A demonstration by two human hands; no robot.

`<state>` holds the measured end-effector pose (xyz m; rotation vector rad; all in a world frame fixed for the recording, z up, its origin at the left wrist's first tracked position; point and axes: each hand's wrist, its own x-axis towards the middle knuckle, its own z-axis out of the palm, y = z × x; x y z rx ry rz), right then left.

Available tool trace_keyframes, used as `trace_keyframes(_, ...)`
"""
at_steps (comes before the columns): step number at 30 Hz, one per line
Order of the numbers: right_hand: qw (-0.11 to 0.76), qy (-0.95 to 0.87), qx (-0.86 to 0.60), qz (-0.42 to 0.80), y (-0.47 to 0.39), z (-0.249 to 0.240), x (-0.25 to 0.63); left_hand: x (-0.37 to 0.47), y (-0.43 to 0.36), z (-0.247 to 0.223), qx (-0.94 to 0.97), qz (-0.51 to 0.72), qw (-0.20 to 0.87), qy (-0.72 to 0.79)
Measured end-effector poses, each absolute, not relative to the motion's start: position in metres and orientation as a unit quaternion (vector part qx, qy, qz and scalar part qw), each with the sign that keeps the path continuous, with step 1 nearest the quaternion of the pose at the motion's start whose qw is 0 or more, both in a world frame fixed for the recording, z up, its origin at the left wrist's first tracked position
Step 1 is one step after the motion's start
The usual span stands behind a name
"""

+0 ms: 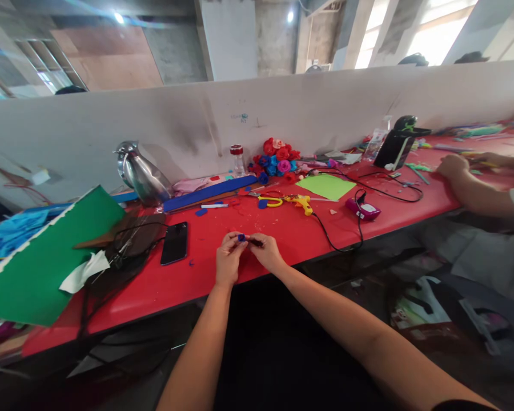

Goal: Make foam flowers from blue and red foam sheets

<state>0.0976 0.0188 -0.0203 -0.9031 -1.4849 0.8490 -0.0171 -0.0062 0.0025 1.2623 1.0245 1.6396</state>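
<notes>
A small dark blue piece (241,237) is pinched between the thumb and fingers of my left hand (228,258), above the front edge of the red table (205,240). My right hand (264,251) is beside it on the right, its fingers pressed together close to the blue piece; what they hold is too small to name. A black phone (175,243) lies to the left of my hands. Beyond them are yellow-handled scissors (274,202), a yellow glue gun (300,204) and several blue scraps (201,212).
Colourful flowers (278,160), a blue strip (209,193) and a steel jug (143,174) stand or lie near the wall. Green paper (326,186) and a purple device (363,209) are right, green board (55,257) left. Another person's hand (454,168) is far right.
</notes>
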Motion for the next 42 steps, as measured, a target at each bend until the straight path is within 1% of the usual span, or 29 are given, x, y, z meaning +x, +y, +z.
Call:
trace_keyframes(6, 0.552, -0.653, -0.378, 0.354, 0.02, -0.023, 0.099, -0.017, -0.007, -0.002, 0.51, 0.647, 0.363, 0.436)
trace_keyframes(11, 0.547, -0.657, -0.375, 0.358, 0.018, -0.021, 0.099, -0.017, -0.007, -0.004, 0.506, 0.652, 0.348, 0.444)
trace_keyframes(15, 0.551, -0.653, -0.383, 0.352, 0.017, -0.019, 0.098, -0.016, -0.008, -0.001, 0.508, 0.651, 0.368, 0.428)
trace_keyframes(21, 0.535, -0.658, -0.38, 0.369, 0.016, -0.017, 0.097, -0.019, -0.003, -0.003, 0.464, 0.672, 0.393, 0.423)
trace_keyframes(25, 0.518, -0.666, -0.389, 0.37, 0.016, -0.016, 0.097, -0.021, -0.001, -0.005, 0.432, 0.672, 0.429, 0.421)
trace_keyframes(35, 0.514, -0.661, -0.389, 0.384, 0.014, -0.017, 0.097, -0.019, -0.004, 0.001, 0.461, 0.639, 0.482, 0.383)
trace_keyframes(39, 0.516, -0.662, -0.381, 0.387, 0.011, -0.014, 0.097, -0.018, -0.004, 0.002, 0.443, 0.653, 0.483, 0.379)
trace_keyframes(42, 0.548, -0.642, -0.386, 0.372, 0.006, -0.009, 0.096, -0.019, -0.004, 0.001, 0.43, 0.672, 0.461, 0.389)
